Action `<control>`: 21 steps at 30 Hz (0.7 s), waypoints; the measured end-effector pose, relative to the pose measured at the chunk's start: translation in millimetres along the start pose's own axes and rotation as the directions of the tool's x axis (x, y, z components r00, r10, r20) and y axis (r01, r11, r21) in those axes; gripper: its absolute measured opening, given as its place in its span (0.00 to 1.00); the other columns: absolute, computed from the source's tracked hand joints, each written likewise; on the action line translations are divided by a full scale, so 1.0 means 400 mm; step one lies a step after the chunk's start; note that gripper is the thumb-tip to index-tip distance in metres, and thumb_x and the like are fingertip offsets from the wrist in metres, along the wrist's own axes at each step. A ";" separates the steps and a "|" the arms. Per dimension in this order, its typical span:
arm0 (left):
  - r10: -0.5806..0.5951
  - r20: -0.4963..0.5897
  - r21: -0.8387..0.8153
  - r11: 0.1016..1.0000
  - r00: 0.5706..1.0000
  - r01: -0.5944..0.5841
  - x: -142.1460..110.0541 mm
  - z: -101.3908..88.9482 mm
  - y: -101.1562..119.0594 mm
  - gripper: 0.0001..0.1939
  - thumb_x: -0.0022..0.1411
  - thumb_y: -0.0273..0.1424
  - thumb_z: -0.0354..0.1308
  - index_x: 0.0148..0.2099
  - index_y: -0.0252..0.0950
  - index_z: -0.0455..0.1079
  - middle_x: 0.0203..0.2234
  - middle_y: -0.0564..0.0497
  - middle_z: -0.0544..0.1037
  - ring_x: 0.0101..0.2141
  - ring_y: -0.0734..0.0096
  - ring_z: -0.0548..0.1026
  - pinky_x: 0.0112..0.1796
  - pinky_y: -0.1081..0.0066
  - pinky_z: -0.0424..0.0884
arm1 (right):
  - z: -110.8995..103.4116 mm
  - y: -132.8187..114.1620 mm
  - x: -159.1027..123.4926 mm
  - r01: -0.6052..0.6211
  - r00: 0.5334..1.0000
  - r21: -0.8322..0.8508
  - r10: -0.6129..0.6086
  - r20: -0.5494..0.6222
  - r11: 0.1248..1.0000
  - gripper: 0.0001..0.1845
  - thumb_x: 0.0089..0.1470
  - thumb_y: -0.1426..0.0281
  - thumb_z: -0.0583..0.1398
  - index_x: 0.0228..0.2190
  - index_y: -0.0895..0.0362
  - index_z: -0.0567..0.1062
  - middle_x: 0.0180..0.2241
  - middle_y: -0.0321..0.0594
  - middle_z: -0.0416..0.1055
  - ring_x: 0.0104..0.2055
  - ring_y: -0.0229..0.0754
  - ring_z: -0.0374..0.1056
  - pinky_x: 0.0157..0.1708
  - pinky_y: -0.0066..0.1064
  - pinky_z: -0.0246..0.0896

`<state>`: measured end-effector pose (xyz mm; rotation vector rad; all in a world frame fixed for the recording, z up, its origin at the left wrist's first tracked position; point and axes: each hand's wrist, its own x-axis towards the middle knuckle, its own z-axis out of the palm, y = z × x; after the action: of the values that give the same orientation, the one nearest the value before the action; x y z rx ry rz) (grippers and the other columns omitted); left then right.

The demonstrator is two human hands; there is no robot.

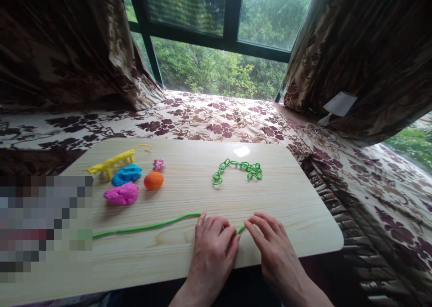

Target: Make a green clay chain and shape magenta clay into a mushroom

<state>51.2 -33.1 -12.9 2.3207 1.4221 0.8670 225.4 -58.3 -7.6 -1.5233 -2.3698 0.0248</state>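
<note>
A long, thin green clay strand (148, 227) runs across the front of the table from the left and passes under my left hand (214, 239). That hand has its fingers bent down over the strand, with the thumb drawn in close. The strand's short right end shows between the hands and meets the fingertips of my right hand (275, 239), which are closed on it; the thumb is hidden. Beyond the hands lies a chain of green clay links (243, 165), curved in an arc.
On the left sit a yellow clay figure (114, 164), blue clay (126, 175), pink clay (122, 194), an orange clay ball (154, 180) and a small pink-white piece (158, 164). A blurred block covers the lower left. A white lamp (340, 103) stands beyond the wooden table (290, 199).
</note>
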 end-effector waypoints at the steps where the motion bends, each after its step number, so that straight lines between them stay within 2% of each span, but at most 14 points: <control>1: 0.005 0.000 0.001 1.000 1.000 -0.005 -0.001 0.000 0.001 0.06 0.58 0.30 0.52 0.32 0.40 0.69 0.30 0.52 0.70 0.37 0.67 0.67 0.53 0.50 0.48 | 0.004 -0.006 -0.001 0.007 1.000 0.019 -0.007 0.009 1.000 0.27 0.48 0.82 0.49 0.51 0.57 0.63 0.49 0.46 0.62 0.54 0.47 0.52 0.51 0.41 0.51; 4: 0.018 -0.007 0.007 1.000 1.000 -0.018 -0.003 0.003 -0.001 0.04 0.56 0.30 0.53 0.32 0.40 0.69 0.31 0.52 0.70 0.38 0.66 0.67 0.53 0.50 0.50 | 0.020 -0.018 -0.004 -0.017 0.999 0.046 0.015 0.042 0.999 0.25 0.50 0.80 0.50 0.50 0.57 0.64 0.48 0.46 0.62 0.52 0.46 0.55 0.51 0.39 0.52; 9: 0.034 -0.010 0.010 0.999 0.999 -0.033 0.002 -0.001 -0.017 0.07 0.57 0.25 0.50 0.32 0.40 0.69 0.31 0.51 0.71 0.37 0.67 0.67 0.52 0.51 0.51 | 0.043 -0.016 -0.011 -0.032 0.999 0.003 0.032 0.040 0.999 0.26 0.50 0.77 0.51 0.52 0.55 0.62 0.49 0.44 0.62 0.52 0.48 0.54 0.52 0.42 0.48; 12: 0.046 -0.014 0.012 0.999 0.999 -0.046 0.002 -0.009 -0.030 0.08 0.57 0.25 0.50 0.33 0.40 0.69 0.30 0.51 0.71 0.37 0.67 0.67 0.51 0.52 0.53 | 0.059 -0.006 -0.019 0.023 1.000 -0.068 -0.024 -0.016 0.997 0.27 0.50 0.75 0.52 0.53 0.55 0.61 0.50 0.43 0.63 0.53 0.49 0.54 0.52 0.43 0.45; 16: 0.080 -0.047 0.011 0.997 0.996 -0.080 -0.011 -0.010 -0.051 0.08 0.57 0.24 0.50 0.35 0.41 0.69 0.30 0.52 0.71 0.36 0.68 0.68 0.52 0.53 0.53 | 0.076 0.009 -0.020 0.119 0.983 -0.189 -0.142 -0.115 0.975 0.27 0.48 0.77 0.52 0.52 0.54 0.63 0.48 0.42 0.66 0.55 0.50 0.52 0.53 0.44 0.41; 21: 0.098 -0.106 0.003 0.995 0.989 -0.098 -0.018 -0.004 -0.061 0.09 0.56 0.25 0.51 0.39 0.41 0.69 0.33 0.51 0.71 0.39 0.66 0.68 0.52 0.53 0.52 | 0.073 0.003 -0.010 0.117 0.989 -0.193 -0.131 -0.064 0.974 0.25 0.47 0.74 0.53 0.49 0.55 0.65 0.49 0.44 0.65 0.57 0.52 0.48 0.54 0.47 0.38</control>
<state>30.6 -27.8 -27.0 2.3928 1.3558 1.0336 219.8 -56.8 -36.4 -1.4247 -2.4594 -0.2905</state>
